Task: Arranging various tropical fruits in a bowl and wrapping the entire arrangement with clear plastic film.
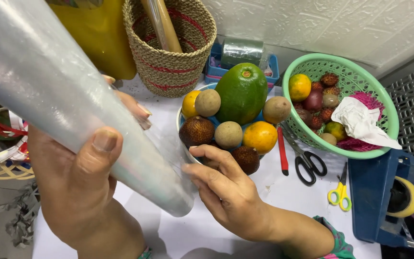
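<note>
My left hand (80, 184) grips a large roll of clear plastic wrap (58, 91), held up at a slant close to the camera. My right hand (226, 189) pinches the loose edge of the film at the near rim of a blue bowl (182, 125). The bowl is heaped with fruit: a big green avocado-like fruit (241, 93), oranges (260, 136), round tan fruits (228, 134) and brown scaly snake fruits (197, 130). A stretch of film runs from the roll towards the bowl.
A green plastic basket (389, 120) with more fruit, white paper and pink netting sits at the right. Black scissors (307, 163), a red pen (282, 151), yellow scissors (339, 192) and a blue tape dispenser (379, 196) lie nearby. A woven basket (171, 48) stands behind.
</note>
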